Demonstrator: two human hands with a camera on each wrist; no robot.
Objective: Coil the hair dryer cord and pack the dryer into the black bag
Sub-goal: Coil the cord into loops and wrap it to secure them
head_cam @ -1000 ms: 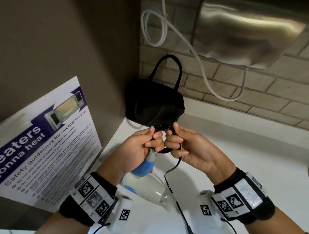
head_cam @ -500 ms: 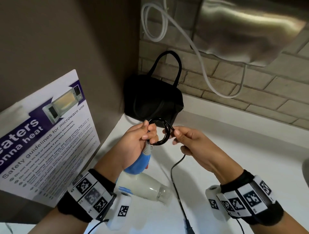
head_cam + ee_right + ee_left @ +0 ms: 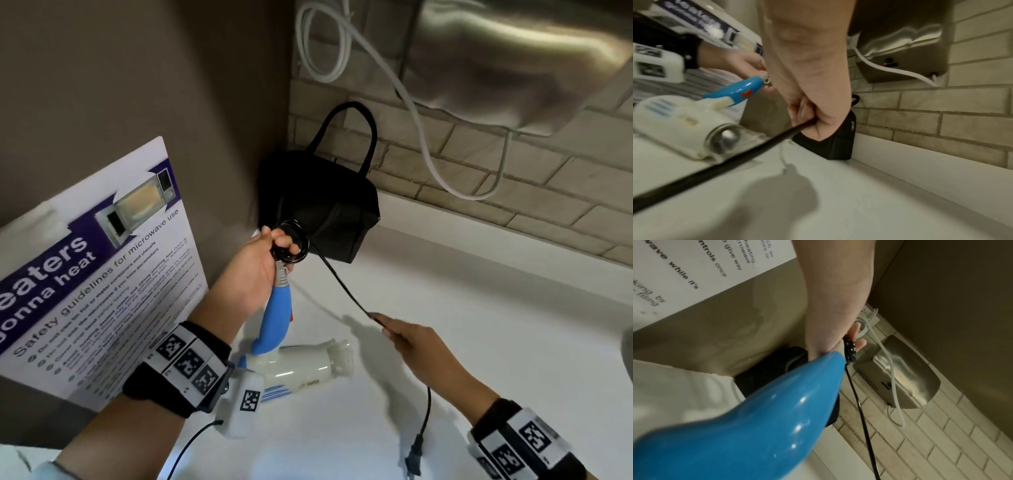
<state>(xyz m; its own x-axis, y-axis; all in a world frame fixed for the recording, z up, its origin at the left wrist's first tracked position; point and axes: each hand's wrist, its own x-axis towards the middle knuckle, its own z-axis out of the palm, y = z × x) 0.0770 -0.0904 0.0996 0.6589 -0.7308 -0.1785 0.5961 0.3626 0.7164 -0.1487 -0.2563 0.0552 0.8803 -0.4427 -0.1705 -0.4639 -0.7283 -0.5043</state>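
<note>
The hair dryer has a white body and a blue handle; it hangs just over the white counter. My left hand grips the small coil of black cord at the handle's end. From the coil the cord runs taut down to my right hand, which pinches it. Past that hand the cord drops to the plug. The black bag stands in the corner behind the coil. The right wrist view shows the dryer, the cord and the bag.
A microwave safety poster leans on the left wall. A steel hand dryer hangs on the brick wall, with a white cable looping below it. The counter stretches to the right.
My right hand has slid away from the coil, down and to the right along the cord, pulling it straight. The left hand keeps the coil. The dryer hangs lower, handle more upright.
</note>
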